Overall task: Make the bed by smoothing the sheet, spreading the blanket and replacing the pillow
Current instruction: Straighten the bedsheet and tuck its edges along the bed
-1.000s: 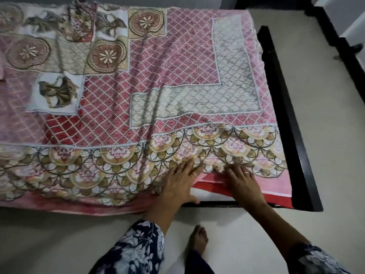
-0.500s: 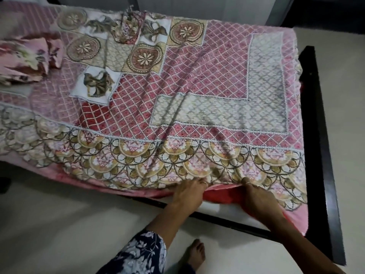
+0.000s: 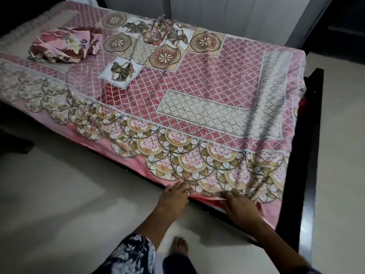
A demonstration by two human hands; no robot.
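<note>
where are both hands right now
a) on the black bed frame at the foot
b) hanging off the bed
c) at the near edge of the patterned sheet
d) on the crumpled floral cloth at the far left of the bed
c: the left hand and the right hand both sit on the scalloped near edge of the patterned sheet, far from the crumpled floral cloth.

Pale floor (image 3: 59,194), white wall (image 3: 227,14)

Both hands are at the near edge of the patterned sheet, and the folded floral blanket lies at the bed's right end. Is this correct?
Not quite. The head view shows the folded floral blanket at the bed's left end. The left hand and right hand are indeed at the patterned sheet's near edge.
</note>
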